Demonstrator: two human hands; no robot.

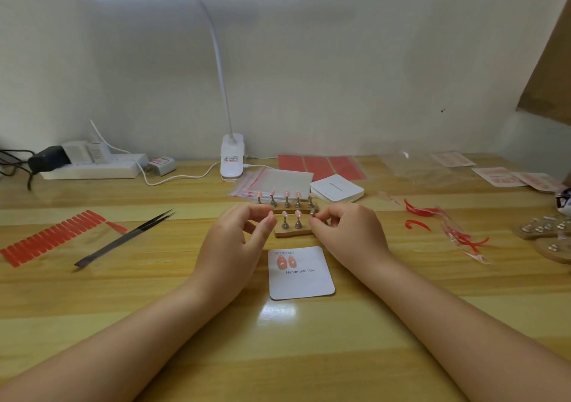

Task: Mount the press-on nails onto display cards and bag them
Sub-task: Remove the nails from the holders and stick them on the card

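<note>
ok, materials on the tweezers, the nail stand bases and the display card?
Tweezers: dark metal by the look, thin tapered arms with a dull sheen. Nail stand bases: probably wood or cork, tan and matte with a grainy edge; the small pegs on them look like grey metal. Display card: white card stock, matte, printed, rounded corners.

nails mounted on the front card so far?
2. Both pink nails sit side by side at the upper left of the card, above its printed text. None looks hidden.
</note>
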